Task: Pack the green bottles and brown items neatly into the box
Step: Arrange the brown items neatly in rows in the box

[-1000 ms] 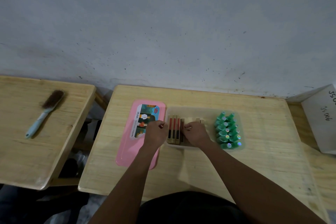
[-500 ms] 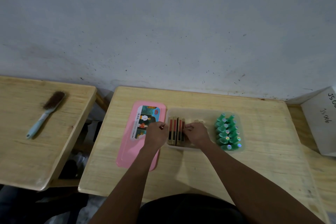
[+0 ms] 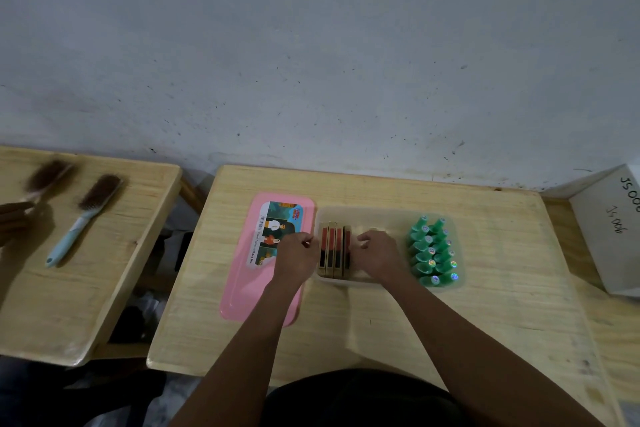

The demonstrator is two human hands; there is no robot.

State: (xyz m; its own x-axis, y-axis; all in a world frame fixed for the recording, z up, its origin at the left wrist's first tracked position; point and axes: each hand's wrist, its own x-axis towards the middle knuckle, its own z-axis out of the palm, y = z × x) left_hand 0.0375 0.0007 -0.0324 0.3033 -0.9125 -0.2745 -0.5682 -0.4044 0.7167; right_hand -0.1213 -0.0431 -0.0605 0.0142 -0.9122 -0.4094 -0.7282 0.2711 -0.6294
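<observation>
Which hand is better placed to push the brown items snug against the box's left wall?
Probably the right hand: it sits inside the box on the open side of the brown items. The left hand is outside that wall, over the pink lid, able only to brace.

The room is dim, lit by a soft, flat grey light that throws no hard shadows. The wall (image 3: 311,45) looks dull and darkens toward the corners. On the middle table (image 3: 485,322) a faint shadow lies under the forearms. The left hand (image 3: 297,255) and right hand (image 3: 376,253) read as dark shapes, their fingers hard to separate. Tiny rainbow glints sparkle on the caps of the green bottles (image 3: 433,250). At the far left the blue-handled brush (image 3: 85,218) is fairly sharp, while the second brush (image 3: 46,178) is smeared by motion. Table edges bow outward near the sides, and the white box (image 3: 609,229) looks stretched.
</observation>
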